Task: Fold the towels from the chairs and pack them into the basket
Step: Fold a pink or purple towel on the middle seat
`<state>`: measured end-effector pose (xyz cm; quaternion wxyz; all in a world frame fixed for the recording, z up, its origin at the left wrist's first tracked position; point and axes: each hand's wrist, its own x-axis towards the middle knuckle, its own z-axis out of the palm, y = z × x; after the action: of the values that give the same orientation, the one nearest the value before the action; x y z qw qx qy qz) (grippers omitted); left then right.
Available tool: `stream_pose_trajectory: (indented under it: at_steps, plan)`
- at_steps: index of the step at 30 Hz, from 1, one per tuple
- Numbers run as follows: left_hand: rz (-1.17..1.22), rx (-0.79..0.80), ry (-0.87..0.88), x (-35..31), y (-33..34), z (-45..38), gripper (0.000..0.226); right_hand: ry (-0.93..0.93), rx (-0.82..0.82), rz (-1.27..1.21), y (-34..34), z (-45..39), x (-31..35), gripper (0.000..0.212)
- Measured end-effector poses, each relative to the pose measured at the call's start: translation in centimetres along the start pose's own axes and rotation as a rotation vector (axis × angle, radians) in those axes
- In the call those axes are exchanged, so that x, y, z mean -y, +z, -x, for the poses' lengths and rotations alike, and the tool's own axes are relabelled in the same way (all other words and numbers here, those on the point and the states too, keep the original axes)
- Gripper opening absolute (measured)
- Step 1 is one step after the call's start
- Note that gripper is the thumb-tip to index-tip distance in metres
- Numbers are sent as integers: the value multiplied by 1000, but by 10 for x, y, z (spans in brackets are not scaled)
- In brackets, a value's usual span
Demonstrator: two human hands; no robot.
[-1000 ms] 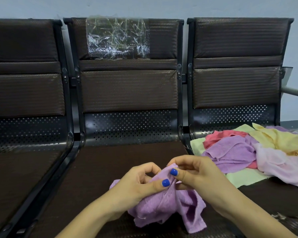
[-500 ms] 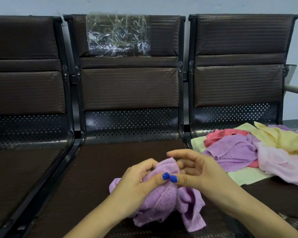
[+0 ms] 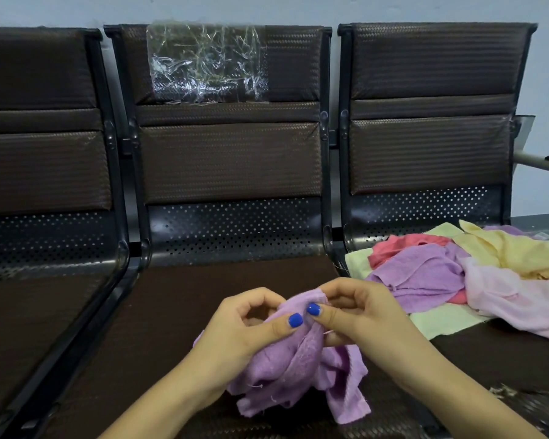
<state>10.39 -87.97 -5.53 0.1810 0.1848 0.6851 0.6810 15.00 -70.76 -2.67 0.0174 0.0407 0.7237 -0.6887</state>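
A crumpled purple towel [image 3: 298, 372] hangs bunched over the middle chair seat [image 3: 178, 299]. My left hand [image 3: 244, 327] pinches its upper edge between thumb and curled fingers. My right hand [image 3: 362, 315] pinches the same edge right beside it, thumbs almost touching. A loose heap of towels [image 3: 457, 274] in purple, red, yellow, pale green and pink lies on the right chair seat. No basket is in view.
Three dark brown chairs stand in a row against a pale wall. Clear plastic film [image 3: 206, 61] clings to the middle chair's backrest. The left chair seat [image 3: 29, 312] is bare. A metal armrest [image 3: 539, 161] sticks out at the far right.
Both hands have kept hold of the purple towel and worked along its top edge, shifting their pinch. The towel stays bunched low over the middle seat.
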Motion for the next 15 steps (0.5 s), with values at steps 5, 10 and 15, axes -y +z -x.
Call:
stream_pose_trajectory:
  at_steps: [5,10,15]
  plan:
    - [47,147,-110,-3,2,2,24,156,3,-205,-1,-2,3,10]
    - [140,243,-257,-4,1,3,17,165,-31,-279,-1,-4,4,11]
    - [205,344,-354,-5,-9,4,37,108,-80,-323,-12,-6,6,12]
